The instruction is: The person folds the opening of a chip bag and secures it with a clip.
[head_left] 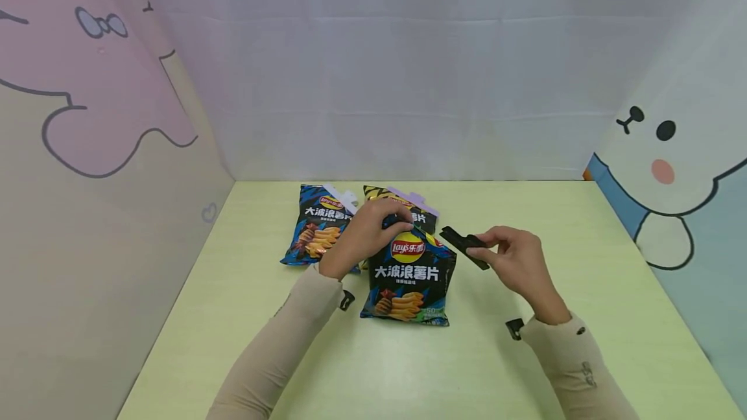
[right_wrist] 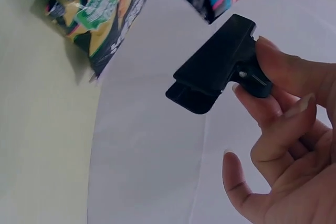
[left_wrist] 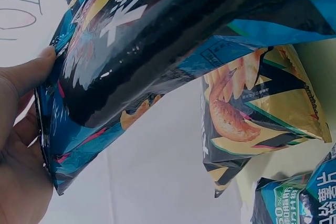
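Note:
My left hand pinches the top edge of a dark blue Lay's chip bag, which stands upright on the table in the head view. In the left wrist view the thumb presses the bag's folded edge. To the right of the bag, my right hand holds a black bag clip by its handles between thumb and fingers. The clip is apart from the bag, its jaws pointing towards the bag's top. Whether the jaws are parted is hard to tell.
Behind the held bag lie a blue chip bag with a white clip on its top corner and a yellow-black chip bag with a lilac clip. The pale yellow table meets a white cloth backdrop.

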Available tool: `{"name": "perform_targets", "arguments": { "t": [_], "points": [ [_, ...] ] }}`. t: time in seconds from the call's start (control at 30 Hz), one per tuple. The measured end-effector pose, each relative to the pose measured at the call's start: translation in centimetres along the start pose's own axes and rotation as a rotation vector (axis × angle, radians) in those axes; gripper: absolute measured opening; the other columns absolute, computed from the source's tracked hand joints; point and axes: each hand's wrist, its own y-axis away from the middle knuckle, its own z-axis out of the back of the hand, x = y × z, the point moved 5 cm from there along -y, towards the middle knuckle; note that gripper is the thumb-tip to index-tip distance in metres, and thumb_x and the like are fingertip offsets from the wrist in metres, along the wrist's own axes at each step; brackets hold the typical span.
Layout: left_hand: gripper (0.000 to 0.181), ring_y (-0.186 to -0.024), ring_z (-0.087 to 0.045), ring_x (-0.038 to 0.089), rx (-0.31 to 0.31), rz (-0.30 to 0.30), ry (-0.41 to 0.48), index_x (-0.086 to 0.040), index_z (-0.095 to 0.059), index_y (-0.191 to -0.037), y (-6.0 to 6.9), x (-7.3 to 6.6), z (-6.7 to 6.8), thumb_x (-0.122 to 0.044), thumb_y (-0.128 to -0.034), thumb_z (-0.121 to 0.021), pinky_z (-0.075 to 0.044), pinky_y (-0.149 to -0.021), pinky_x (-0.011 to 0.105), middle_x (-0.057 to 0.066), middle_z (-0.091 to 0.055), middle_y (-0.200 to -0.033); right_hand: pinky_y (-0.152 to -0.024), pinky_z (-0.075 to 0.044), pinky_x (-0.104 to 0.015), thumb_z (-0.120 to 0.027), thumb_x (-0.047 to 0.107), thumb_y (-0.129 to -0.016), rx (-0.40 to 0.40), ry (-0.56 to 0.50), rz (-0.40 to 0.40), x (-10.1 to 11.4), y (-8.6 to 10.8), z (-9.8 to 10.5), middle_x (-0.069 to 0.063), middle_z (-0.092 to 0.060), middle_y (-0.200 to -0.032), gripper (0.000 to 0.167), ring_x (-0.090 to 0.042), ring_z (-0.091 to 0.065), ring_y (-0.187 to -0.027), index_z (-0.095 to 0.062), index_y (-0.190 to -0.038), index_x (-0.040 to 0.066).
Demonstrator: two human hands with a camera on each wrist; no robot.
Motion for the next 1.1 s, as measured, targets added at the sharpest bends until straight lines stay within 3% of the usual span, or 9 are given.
{"name": "perform_targets", "arguments": {
  "t": [0.2, 0.67, 0.97, 1.1],
  "points": [
    [0.010, -0.097, -0.062, 0.018, -0.031, -0.038, -0.019, -0.020, -0.077, -0.099, 0.1, 0.1, 0.2, -0.026, -0.0945, -0.071, -0.050, -0.094, 0.039, -0.004, -0.076, -0.101, -0.049, -0.033, -0.027, -0.084, 0.019, -0.083, 0.051, -0.012, 0.010, 1.4, -0.4, -0.3, -0.008, -0.075, -0.081, 0.012, -0.011, -0.040, -0.052, -0.079, -0.090, 0.010],
    [0.013, -0.101, -0.062, 0.016, 0.005, -0.055, 0.058, -0.016, -0.076, -0.105, 0.4, -0.1, 0.4, -0.020, -0.0981, -0.065, -0.054, -0.092, 0.036, -0.001, -0.071, -0.105, -0.051, -0.031, -0.028, -0.085, 0.021, -0.081, 0.131, -0.069, -0.003, 2.9, -1.3, -1.4, -0.005, -0.062, -0.064, 0.015, -0.014, -0.038, -0.052, -0.079, -0.090, 0.010],
    [0.017, -0.102, -0.063, 0.015, 0.000, -0.061, 0.074, -0.016, -0.076, -0.110, 0.6, -0.1, 0.5, -0.018, -0.1005, -0.061, -0.056, -0.091, 0.033, 0.000, -0.070, -0.109, -0.052, -0.032, -0.029, -0.084, 0.023, -0.083, 0.157, -0.068, 0.006, 3.1, -2.0, -2.1, -0.010, -0.066, -0.070, 0.015, -0.016, -0.040, -0.052, -0.079, -0.091, 0.012],
    [0.019, -0.101, -0.064, 0.015, -0.007, -0.059, 0.083, -0.015, -0.076, -0.113, 0.6, 0.0, 0.5, -0.017, -0.1006, -0.061, -0.057, -0.088, 0.032, 0.001, -0.070, -0.111, -0.052, -0.033, -0.029, -0.084, 0.024, -0.083, 0.170, -0.076, 0.004, 3.3, -2.3, -2.3, -0.010, -0.073, -0.081, 0.015, -0.017, -0.040, -0.052, -0.079, -0.092, 0.013]
  ]
}}
